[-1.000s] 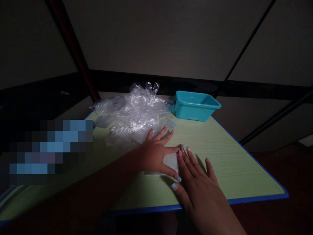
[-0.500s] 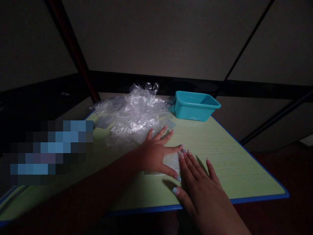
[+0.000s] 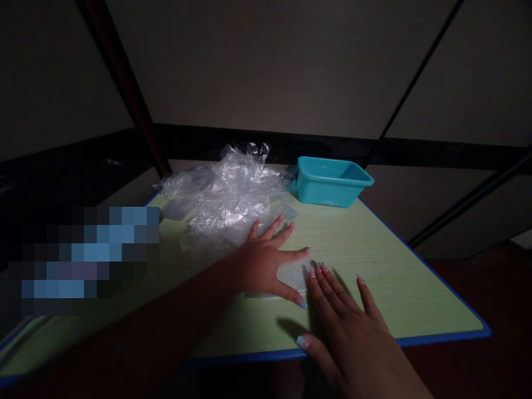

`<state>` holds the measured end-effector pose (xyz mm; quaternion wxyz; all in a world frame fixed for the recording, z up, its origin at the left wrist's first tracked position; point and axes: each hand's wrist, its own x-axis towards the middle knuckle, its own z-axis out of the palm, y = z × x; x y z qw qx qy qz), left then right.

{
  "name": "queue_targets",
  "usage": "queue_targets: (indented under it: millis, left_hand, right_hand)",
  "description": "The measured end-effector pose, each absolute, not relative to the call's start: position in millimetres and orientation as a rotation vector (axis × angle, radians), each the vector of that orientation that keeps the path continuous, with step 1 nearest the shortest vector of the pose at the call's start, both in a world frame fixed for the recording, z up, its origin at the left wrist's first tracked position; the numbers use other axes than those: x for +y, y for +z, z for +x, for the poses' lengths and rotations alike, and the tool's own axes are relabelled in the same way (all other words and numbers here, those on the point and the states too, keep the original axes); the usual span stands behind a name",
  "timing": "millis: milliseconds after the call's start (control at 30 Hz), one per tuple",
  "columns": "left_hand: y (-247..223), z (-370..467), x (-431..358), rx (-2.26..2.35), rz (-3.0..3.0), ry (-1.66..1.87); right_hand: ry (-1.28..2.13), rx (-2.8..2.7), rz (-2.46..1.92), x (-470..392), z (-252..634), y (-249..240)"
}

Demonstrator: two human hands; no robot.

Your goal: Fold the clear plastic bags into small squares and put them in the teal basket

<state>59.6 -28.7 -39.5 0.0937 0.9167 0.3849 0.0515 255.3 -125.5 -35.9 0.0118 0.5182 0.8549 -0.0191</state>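
My left hand [image 3: 264, 263] lies with fingers spread over a flat clear plastic bag [image 3: 294, 272], which shows between its thumb and forefinger and just below the palm. Much of that bag is hidden under the hand. To its right, my right hand [image 3: 351, 321] is stretched out with the thumb apart, its fingertips close to the bag's right edge; whether they touch it I cannot tell. Just beyond my left fingers is a loose heap of crumpled clear plastic bags [image 3: 233, 188], with flatter ones at its near side.
A turquoise plastic basin [image 3: 328, 191] stands at the far right of the pale green table [image 3: 374, 249], which has a blue edge. Panelled walls rise behind. A blurred-out blue patch [image 3: 95, 249] covers the left side.
My right hand has shifted slightly toward me and to the right, so its fingertips are farther from my left forefinger. My left hand has stayed in place on the bag.
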Motion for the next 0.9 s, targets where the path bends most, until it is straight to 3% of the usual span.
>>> queue_targets:
  millis: [900]
  left_hand:
    - [-41, 59, -27, 1.121, 2.707, 0.139]
  right_hand:
    - [-0.239, 2.781, 1.475, -119, 253, -31]
